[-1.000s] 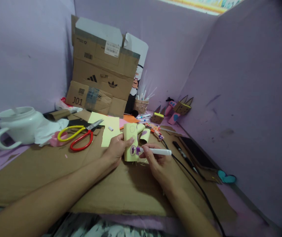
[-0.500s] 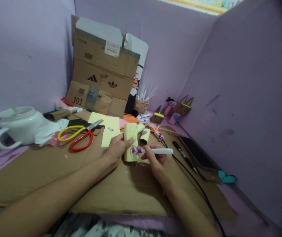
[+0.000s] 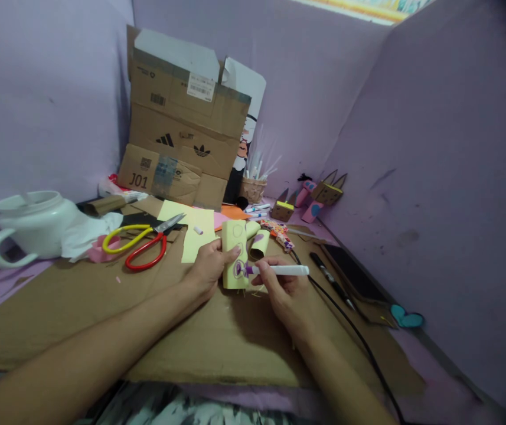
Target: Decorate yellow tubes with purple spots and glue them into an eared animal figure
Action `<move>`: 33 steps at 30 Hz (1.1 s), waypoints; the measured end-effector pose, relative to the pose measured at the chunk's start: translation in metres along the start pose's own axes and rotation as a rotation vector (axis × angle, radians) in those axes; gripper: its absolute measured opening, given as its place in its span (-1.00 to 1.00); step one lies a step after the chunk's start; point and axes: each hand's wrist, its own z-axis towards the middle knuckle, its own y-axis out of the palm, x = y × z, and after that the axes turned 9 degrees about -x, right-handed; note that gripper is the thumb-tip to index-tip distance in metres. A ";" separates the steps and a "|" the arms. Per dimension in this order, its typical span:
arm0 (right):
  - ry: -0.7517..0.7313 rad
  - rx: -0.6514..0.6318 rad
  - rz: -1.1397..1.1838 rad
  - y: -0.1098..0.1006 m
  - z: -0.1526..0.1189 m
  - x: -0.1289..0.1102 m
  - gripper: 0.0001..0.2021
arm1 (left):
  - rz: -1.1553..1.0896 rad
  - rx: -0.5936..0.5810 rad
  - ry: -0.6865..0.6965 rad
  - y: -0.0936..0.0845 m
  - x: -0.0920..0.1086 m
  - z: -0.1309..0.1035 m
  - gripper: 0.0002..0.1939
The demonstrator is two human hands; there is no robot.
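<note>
A boxy pale-yellow paper form (image 3: 230,270) is pinched by the left hand (image 3: 207,265), a slim white marker (image 3: 289,270) by the right hand (image 3: 287,290).

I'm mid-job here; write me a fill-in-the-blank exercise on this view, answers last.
The right hand holds the marker, whose barrel is ____.
The left hand grips the box, which is pale ____.
The scissors have one yellow handle and one ____ handle.
The upright cardboard bears the large printed code ____.
Missing words: white; yellow; red; J01.
</note>
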 end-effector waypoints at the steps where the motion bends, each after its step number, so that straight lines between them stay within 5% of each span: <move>1: 0.000 0.006 0.012 0.000 0.000 0.000 -0.73 | -0.001 0.000 0.001 0.000 0.000 0.000 -0.61; 33: 0.009 -0.028 -0.030 0.000 -0.001 -0.003 -0.71 | -0.003 -0.010 0.015 0.000 -0.001 0.001 -0.64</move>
